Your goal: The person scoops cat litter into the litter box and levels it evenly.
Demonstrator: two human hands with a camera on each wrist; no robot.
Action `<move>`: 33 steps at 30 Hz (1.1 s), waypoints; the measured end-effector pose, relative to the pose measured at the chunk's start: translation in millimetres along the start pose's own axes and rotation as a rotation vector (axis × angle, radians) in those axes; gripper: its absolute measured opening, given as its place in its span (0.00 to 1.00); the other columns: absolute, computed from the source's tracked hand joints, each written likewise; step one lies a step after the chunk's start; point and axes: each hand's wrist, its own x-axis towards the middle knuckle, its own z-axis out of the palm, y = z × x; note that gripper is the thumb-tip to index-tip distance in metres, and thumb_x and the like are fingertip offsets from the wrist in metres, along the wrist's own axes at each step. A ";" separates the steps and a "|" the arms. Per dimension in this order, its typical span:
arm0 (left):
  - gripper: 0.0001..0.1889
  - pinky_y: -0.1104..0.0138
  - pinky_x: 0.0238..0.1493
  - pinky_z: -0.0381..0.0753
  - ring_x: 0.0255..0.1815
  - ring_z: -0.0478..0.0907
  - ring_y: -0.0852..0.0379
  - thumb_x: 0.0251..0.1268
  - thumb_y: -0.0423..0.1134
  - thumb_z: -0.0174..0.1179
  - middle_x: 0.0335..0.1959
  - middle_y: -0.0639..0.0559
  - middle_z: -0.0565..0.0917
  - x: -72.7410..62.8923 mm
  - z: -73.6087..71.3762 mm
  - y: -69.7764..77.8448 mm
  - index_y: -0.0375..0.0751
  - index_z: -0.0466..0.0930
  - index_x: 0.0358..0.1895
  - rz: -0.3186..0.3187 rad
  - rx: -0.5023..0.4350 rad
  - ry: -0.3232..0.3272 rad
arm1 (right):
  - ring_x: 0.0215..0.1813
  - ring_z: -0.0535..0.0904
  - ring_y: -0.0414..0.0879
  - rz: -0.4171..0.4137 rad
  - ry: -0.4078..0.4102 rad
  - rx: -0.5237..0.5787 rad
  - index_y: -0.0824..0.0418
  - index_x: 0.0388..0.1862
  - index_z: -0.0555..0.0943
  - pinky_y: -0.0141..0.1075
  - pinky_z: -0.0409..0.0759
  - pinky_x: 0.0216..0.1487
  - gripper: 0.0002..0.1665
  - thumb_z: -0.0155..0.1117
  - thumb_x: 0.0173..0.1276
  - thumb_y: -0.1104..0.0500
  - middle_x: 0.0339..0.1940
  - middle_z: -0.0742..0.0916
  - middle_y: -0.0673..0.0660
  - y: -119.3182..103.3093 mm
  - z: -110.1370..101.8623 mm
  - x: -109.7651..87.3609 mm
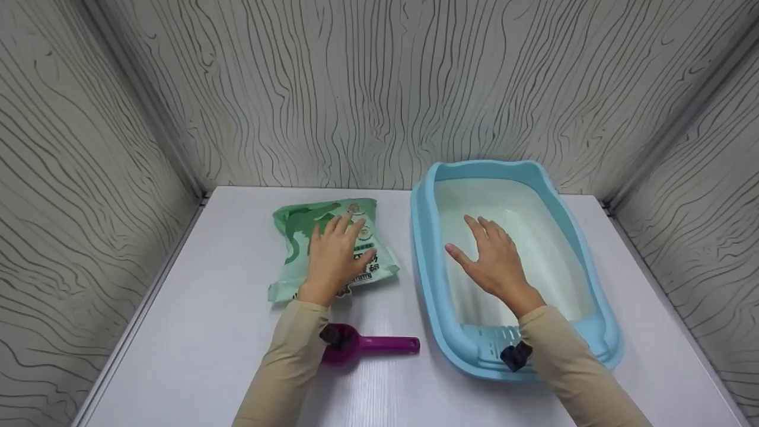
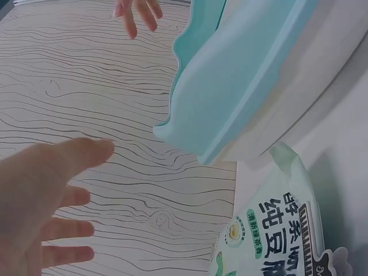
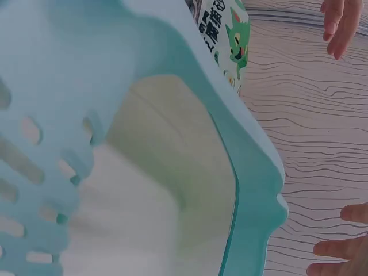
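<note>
My left hand (image 1: pixel 336 255) hovers over the green bag of cat litter (image 1: pixel 287 216), fingers spread and nothing in them. That bag lies flat on the table, printed side up, and shows at the lower right in the left wrist view. Over the blue-rimmed litter box (image 1: pixel 419 237) hangs my right hand (image 1: pixel 495 261), palm down, with its thumb apart from straight fingers. The white inside of the box shows in the right wrist view. A purple scoop (image 1: pixel 388 345) lies in front of the bag, its head partly hidden behind my left wrist.
A slotted blue step (image 1: pixel 489 341) forms the near end of the box. White table surface (image 1: pixel 201 284) extends to the left of the bag. Wood-grain panels (image 1: pixel 332 89) stand behind and on both sides.
</note>
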 end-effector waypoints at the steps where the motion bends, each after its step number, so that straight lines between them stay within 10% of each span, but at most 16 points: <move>1: 0.29 0.43 0.63 0.74 0.65 0.74 0.45 0.61 0.56 0.61 0.65 0.45 0.77 -2.3 0.5 -0.7 0.48 0.73 0.63 0.011 -0.004 0.030 | 0.74 0.60 0.67 -0.001 0.005 0.006 0.60 0.74 0.60 0.66 0.57 0.73 0.44 0.55 0.68 0.38 0.73 0.67 0.69 -1.9 1.3 -1.8; 10: 0.16 0.54 0.42 0.85 0.41 0.86 0.47 0.59 0.43 0.66 0.43 0.45 0.88 -21.3 6.9 -10.4 0.42 0.83 0.49 0.055 -0.105 0.170 | 0.65 0.71 0.62 -0.031 0.053 0.093 0.68 0.65 0.69 0.57 0.73 0.67 0.34 0.62 0.68 0.49 0.63 0.76 0.68 -18.9 12.4 -16.8; 23: 0.10 0.61 0.28 0.82 0.30 0.85 0.52 0.61 0.40 0.64 0.37 0.47 0.88 -47.6 13.3 -27.3 0.40 0.85 0.42 -0.050 -0.239 0.092 | 0.59 0.77 0.59 -0.067 0.113 0.177 0.69 0.56 0.76 0.52 0.79 0.60 0.25 0.65 0.64 0.57 0.53 0.81 0.66 -33.7 32.1 -34.1; 33: 0.09 0.60 0.30 0.82 0.31 0.83 0.54 0.63 0.40 0.61 0.34 0.46 0.88 -56.8 13.5 -47.2 0.39 0.85 0.41 -0.201 -0.312 -0.087 | 0.48 0.81 0.54 -0.110 0.139 0.210 0.71 0.49 0.80 0.47 0.83 0.50 0.18 0.66 0.63 0.62 0.44 0.84 0.64 -51.2 45.9 -42.3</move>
